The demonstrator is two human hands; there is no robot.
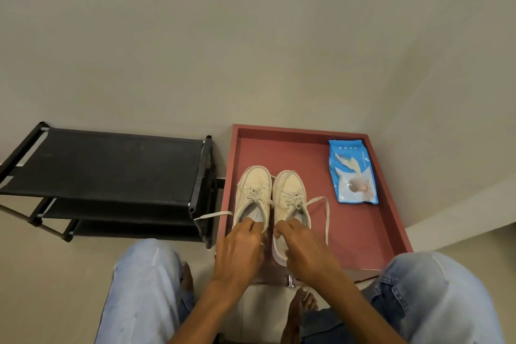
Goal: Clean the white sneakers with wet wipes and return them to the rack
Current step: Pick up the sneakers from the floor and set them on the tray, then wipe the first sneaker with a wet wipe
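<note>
Two off-white lace-up sneakers stand side by side, toes pointing away from me, on a low pink tray table (pixel 363 232). My left hand (pixel 240 248) grips the heel collar of the left sneaker (pixel 255 190). My right hand (pixel 301 248) grips the heel collar of the right sneaker (pixel 290 193). The heels are hidden under my hands. Loose laces trail out to both sides. A blue pack of wet wipes (pixel 353 172) lies flat at the tray's far right. The black shoe rack (pixel 106 173) stands to the left of the tray, its top shelf bare.
A plain wall rises behind the rack and tray, with a corner at the right. My knees in light blue jeans (pixel 145 288) flank the tray's near edge, and my bare feet rest on the pale floor below my arms.
</note>
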